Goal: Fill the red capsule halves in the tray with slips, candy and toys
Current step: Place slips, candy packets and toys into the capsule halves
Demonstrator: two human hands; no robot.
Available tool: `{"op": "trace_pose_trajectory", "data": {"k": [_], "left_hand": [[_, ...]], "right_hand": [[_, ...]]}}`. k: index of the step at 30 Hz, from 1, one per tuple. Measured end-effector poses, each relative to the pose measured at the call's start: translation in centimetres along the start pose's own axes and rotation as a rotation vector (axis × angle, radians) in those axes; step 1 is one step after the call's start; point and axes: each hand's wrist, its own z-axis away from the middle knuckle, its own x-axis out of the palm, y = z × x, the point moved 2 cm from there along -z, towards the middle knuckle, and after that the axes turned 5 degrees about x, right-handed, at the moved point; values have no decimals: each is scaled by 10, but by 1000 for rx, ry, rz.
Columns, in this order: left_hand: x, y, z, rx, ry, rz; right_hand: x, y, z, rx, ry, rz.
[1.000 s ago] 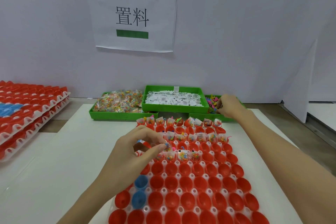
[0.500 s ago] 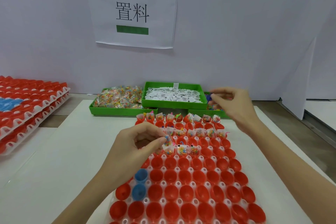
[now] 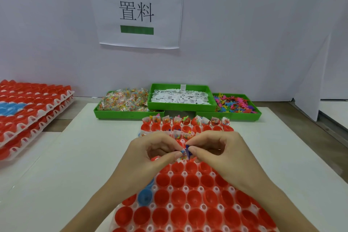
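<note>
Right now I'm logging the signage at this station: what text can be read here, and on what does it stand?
"置料": white paper sign on the wall, between two green bars.
Slips in the middle green bin: black print, too small to read.
Nothing else bears text.

glossy red plastic capsule halves (image 3: 177, 181)

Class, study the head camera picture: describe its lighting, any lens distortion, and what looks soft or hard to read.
Head view: even, diffuse light with faint shadows; wide-angle bending stretches the tray and forearms near the bottom edge; the toy pinched between left hand and right hand is soft, its shape unreadable.
</note>
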Motion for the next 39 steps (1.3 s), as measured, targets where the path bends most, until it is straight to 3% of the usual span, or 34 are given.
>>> {"op": "trace_pose_trajectory", "data": {"k": [4,14,24,32,39], "left_hand": [[6,-1,0,-7,-18,9],[24,1,-16,69,62,-86],[52,0,-48,72,-30,-146],[73,-3,-57,148,-85,-370],[85,-8,-58,209,-141,-558]], "right_hand": [[-5,5,2,-14,58,22],[-25,3,-2,-8,-50,-135],[-55,18,-5,78,15,-100],[-62,36,-8,187,-69,32],[-54,49,-12,193,16,289]]}}
